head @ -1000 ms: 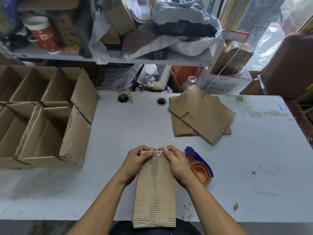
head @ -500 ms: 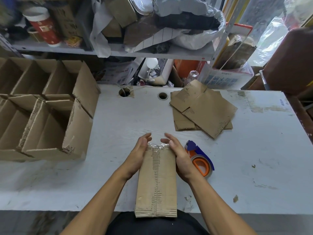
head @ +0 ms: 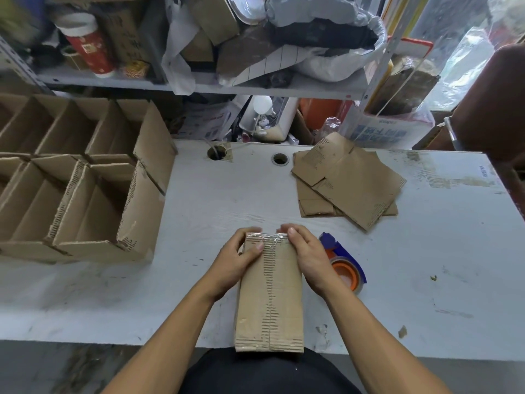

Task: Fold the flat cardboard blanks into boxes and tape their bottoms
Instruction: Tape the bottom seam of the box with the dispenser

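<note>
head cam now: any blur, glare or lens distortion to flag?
Head view: wide-angle bowing curves the table edge and shelf; top-left corner smeared and soft; both hands and the box between them sharp; clear tape on the box's far end glints; bright washout behind the plastic at top right; lighting on the table soft, with faint shadows.

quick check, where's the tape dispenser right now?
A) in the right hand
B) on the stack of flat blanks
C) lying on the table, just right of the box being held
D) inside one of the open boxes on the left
C: the tape dispenser lies on the table, partly behind the right hand, which, like the left hand, grips the box instead.
</note>
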